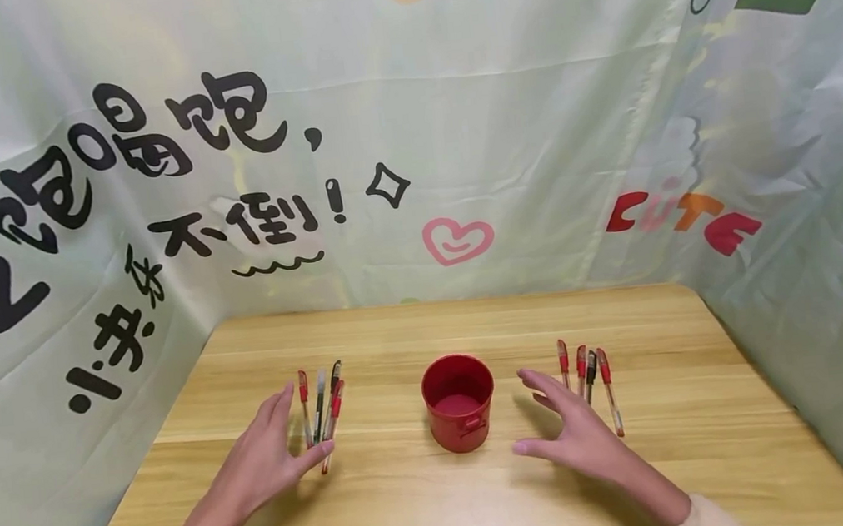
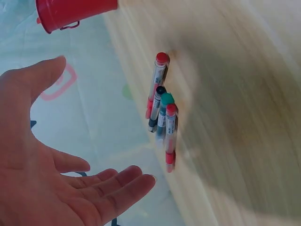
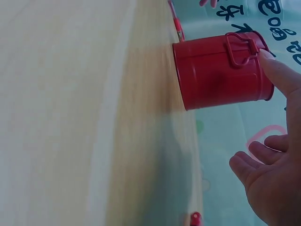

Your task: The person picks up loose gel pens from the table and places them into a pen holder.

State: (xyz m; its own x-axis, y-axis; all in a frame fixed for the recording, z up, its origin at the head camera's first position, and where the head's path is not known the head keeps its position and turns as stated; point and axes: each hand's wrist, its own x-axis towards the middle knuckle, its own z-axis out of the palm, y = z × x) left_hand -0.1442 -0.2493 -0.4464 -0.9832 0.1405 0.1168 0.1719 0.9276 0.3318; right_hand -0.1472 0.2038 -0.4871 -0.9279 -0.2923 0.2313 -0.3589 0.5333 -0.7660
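Observation:
A small red metal bucket stands upright mid-table, its inside bare and a wire handle on its side in the right wrist view. My left hand hovers beside several pens on the left, fingers and thumb spread with nothing between them. Those pens lie close together: red pens, a black one and one with a green end. Between the bucket and a second group of pens, red and black capped, my right hand is held with thumb and fingers apart, holding nothing.
The wood-grain table runs back to a pale printed cloth with black lettering and a pink heart. More cloth hangs along the left and right table edges.

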